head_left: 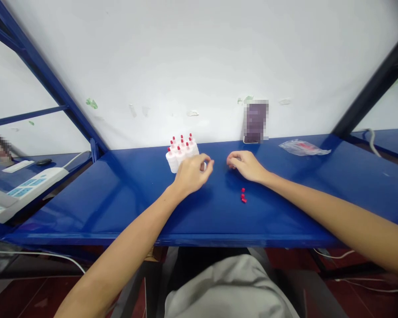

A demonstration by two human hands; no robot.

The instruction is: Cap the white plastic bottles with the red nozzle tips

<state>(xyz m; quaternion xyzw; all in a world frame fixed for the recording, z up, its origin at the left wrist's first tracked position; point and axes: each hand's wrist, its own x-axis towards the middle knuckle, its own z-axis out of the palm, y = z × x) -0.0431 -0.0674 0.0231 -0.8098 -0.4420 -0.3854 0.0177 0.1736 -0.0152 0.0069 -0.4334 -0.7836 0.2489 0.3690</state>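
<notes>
Several small white bottles (173, 162) with red pointed tips stand in a tight group on the blue table, close to the wall. Just in front of their right side is my left hand (191, 171), its thumb and fingers curled into a ring. Inside that ring shows a bit of white that looks like part of another bottle (204, 166), mostly hidden by the hand. My right hand (245, 164) is closed to its right, fingertips curled together; anything in them is hidden. Small red caps (243, 195) lie on the table below the right hand.
A phone (255, 123) leans upright on the wall behind my right hand. Further right lies a clear plastic bag (303, 148) with something red in it. A white power strip (29, 190) sits at the left. Blue rack posts (53, 84) rise beside the table (126, 198).
</notes>
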